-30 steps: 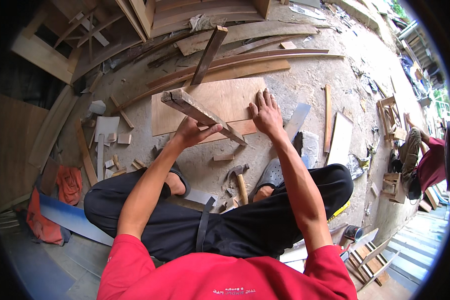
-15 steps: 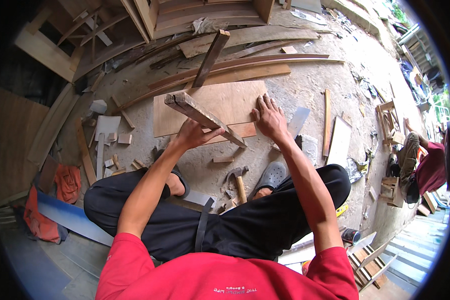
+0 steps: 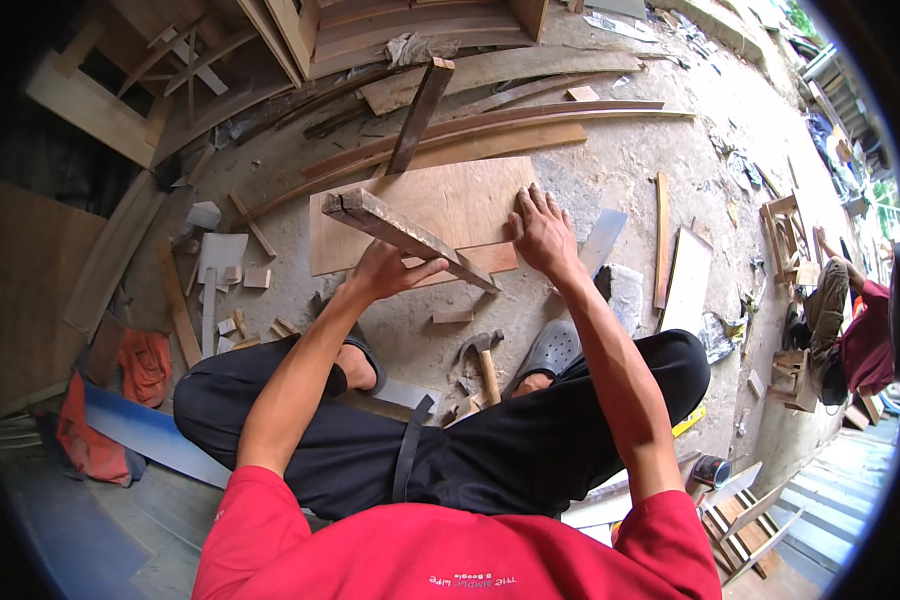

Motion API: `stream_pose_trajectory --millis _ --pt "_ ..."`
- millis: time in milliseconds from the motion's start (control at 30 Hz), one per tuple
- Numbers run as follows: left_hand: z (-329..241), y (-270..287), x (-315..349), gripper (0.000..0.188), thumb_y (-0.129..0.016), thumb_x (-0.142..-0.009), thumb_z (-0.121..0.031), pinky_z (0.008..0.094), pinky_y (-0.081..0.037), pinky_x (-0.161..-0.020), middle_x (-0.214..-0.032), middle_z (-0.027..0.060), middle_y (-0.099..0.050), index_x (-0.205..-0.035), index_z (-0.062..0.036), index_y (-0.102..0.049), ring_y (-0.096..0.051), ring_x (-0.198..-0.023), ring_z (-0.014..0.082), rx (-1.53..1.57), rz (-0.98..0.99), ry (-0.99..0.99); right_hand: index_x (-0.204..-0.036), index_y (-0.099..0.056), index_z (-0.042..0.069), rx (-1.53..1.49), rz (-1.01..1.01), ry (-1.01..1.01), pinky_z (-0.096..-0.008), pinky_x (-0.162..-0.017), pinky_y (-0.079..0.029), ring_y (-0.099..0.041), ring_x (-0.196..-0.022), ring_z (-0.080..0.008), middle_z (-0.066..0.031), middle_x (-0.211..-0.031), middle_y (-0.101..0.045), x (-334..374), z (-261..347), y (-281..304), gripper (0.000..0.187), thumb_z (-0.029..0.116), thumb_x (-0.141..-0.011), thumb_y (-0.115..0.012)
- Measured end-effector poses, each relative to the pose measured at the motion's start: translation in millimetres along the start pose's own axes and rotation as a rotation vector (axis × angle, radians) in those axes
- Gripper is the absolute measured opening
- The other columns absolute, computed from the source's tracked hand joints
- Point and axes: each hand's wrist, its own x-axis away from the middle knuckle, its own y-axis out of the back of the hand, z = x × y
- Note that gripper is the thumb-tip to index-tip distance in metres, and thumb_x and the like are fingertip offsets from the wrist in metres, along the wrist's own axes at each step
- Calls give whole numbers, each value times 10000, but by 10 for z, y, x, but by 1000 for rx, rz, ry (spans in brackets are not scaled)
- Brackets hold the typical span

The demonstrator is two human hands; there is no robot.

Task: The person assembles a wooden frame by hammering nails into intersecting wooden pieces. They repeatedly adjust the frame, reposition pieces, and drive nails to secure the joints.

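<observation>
A pale plywood board (image 3: 460, 195) lies in front of me, with a wooden leg (image 3: 395, 228) slanting across its near side. My left hand (image 3: 378, 272) is closed about the lower part of this leg, thumb along the near side; some of its fingers are hidden. My right hand (image 3: 543, 232) rests flat on the board's right end, fingers stretched out. A second, darker wooden leg (image 3: 418, 118) sticks up beyond the far edge. Under the near edge shows a reddish wooden strip (image 3: 492, 259).
A claw hammer (image 3: 488, 372) and a small wood block (image 3: 453, 317) lie between my feet. Long planks (image 3: 490, 125) stretch beyond the board. Offcuts (image 3: 258, 278) are scattered at left, with an orange cloth (image 3: 145, 368). Another person (image 3: 863, 335) sits at far right.
The view has shifted slightly. Both hands keep their places on the leg and the board, and the wooden pieces look the same.
</observation>
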Motion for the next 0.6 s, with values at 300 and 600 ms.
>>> stream_pose_trajectory --millis 300,600 --pt "84 56 109 347 -817 -765 -280 388 -517 -790 -952 104 -695 -1024 -78 -705 -661 -901 300 -267 -28 -124 -1388 -457 3 -128 -82 28 -434 -1131 -303 -374 -1371 -364 -201 -1470 -409 31 -74 -27 501 273 -967 -488" --pt "0 -95 202 276 -789 -793 -250 414 -492 -798 -969 99 -661 -972 -76 -671 -637 -912 319 -195 -170 -113 -1367 -465 -40 -72 -196 65 -417 -1146 -277 -361 -1383 -353 -241 -1455 -410 214 -65 -177 482 248 -981 -450"
